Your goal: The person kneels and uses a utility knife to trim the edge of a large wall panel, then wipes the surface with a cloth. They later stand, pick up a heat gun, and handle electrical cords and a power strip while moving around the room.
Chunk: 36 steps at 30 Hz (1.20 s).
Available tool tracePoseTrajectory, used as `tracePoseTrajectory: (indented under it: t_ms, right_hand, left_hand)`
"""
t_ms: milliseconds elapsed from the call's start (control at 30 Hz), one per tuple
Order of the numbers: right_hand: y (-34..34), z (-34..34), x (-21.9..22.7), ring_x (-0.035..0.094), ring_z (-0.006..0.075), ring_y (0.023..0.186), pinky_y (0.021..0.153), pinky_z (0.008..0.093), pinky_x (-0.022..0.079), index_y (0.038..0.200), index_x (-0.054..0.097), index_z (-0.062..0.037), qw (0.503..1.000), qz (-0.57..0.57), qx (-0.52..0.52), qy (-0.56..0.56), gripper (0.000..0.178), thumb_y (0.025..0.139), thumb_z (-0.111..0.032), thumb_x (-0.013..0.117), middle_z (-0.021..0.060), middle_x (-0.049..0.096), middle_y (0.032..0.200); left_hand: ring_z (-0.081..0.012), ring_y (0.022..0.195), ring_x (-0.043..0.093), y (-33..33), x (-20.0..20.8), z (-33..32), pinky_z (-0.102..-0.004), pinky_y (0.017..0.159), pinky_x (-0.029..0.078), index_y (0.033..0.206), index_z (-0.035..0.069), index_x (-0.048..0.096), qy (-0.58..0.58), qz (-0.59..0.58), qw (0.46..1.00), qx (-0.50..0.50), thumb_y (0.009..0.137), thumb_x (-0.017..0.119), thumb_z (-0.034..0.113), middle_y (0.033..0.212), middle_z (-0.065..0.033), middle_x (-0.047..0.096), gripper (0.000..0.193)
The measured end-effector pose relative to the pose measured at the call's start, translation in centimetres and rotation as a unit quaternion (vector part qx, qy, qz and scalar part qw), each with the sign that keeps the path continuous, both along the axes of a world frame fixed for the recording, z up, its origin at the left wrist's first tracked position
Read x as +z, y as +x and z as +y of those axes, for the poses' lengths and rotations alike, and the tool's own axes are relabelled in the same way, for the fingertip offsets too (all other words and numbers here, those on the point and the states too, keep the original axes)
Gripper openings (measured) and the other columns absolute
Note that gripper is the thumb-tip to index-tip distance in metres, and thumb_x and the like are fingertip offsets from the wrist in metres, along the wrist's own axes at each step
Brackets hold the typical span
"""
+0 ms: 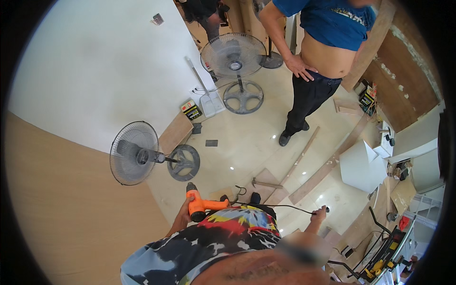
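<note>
At the left, a standing fan point(144, 156) rests on the floor point(237, 135); the left hand point(183, 213) is closed around an orange power tool point(194, 205), held before the wearer's waist. Beyond it a hammer point(267, 184) lies on a board point(276, 195). A dark cord point(285, 205) runs rightward to the right hand point(319, 216), which grips it near its end, well apart from the left.

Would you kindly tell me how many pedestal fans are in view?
3: the near fan at left, the middle fan beyond it, and the rear fan, partly hidden, behind the middle one. More may be out of sight.
</note>
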State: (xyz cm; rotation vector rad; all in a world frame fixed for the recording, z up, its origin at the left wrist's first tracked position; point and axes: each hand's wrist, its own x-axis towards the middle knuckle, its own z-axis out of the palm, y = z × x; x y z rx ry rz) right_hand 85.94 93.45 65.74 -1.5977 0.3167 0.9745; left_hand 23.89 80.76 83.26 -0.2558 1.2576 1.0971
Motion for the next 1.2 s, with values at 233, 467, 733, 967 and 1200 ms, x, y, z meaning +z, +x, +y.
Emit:
tracePoseTrajectory:
  t_ms: [233, 467, 733, 967, 1200]
  right_hand:
    - [-13.7, -2.3, -0.6, 0.033, 0.012, 0.043, 0.04, 0.0296, 0.036, 0.102, 0.063, -0.005, 0.953, -0.008, 0.302, -0.024, 0.058, 0.096, -0.06, 0.046, -0.0029, 0.03, 0.055]
    - [-22.7, 0.3, 2.1, 0.064, 0.0309, 0.062, 0.061, 0.0426, 0.05, 0.09, 0.062, 0.0086, 0.778, -0.192, 0.597, -0.017, 0.049, 0.085, -0.04, 0.056, 0.02, 0.064, 0.069]
    - [-18.5, 1.6, -1.3, 0.065, 0.0277, 0.066, 0.063, 0.0416, 0.052, 0.097, 0.063, 0.005, 0.775, -0.367, 0.514, 0.018, 0.042, 0.082, -0.035, 0.06, 0.0206, 0.064, 0.073]
    - [-22.4, 4.1, 0.8, 0.067, 0.042, 0.089, 0.078, 0.0488, 0.051, 0.095, 0.064, 0.0049, 0.742, -0.266, 0.609, -0.084, 0.047, 0.085, -0.041, 0.06, 0.0297, 0.066, 0.088]
    - [-21.6, 0.6, -2.1, 0.067, 0.0368, 0.089, 0.08, 0.0448, 0.051, 0.098, 0.065, 0.003, 0.653, -0.327, 0.677, -0.09, 0.046, 0.083, -0.041, 0.069, 0.0215, 0.069, 0.094]
  left_hand:
    - [-0.0296, 0.09, 0.07, 0.8, -3.7, -2.9, -0.0416, 0.08, 0.059, 0.123, -0.002, 0.051, -0.006, -0.019, 1.0, 0.019, 0.084, 0.068, 0.043, 0.105, -0.0183, 0.067, 0.062]
    - [-0.0292, 0.088, 0.069, -2.8, -4.5, -4.9, -0.0412, 0.08, 0.059, 0.123, -0.002, 0.051, -0.031, 0.021, 0.999, 0.016, 0.085, 0.068, 0.044, 0.104, -0.0177, 0.067, 0.062]
    - [-0.0289, 0.087, 0.069, 0.0, -5.7, -2.5, -0.0408, 0.079, 0.059, 0.123, -0.002, 0.051, -0.021, 0.007, 0.999, -0.023, 0.085, 0.068, 0.046, 0.103, -0.0171, 0.067, 0.063]
    - [-0.0286, 0.086, 0.069, -1.0, -7.2, -5.4, -0.0404, 0.079, 0.059, 0.123, -0.002, 0.051, -0.031, 0.007, 0.998, 0.054, 0.086, 0.067, 0.047, 0.102, -0.0166, 0.067, 0.064]
    - [-0.0284, 0.099, 0.068, -0.9, -7.5, -10.3, -0.0408, 0.088, 0.056, 0.128, -0.004, 0.048, -0.042, 0.024, 0.979, 0.199, 0.088, 0.064, 0.039, 0.117, -0.0179, 0.065, 0.061]
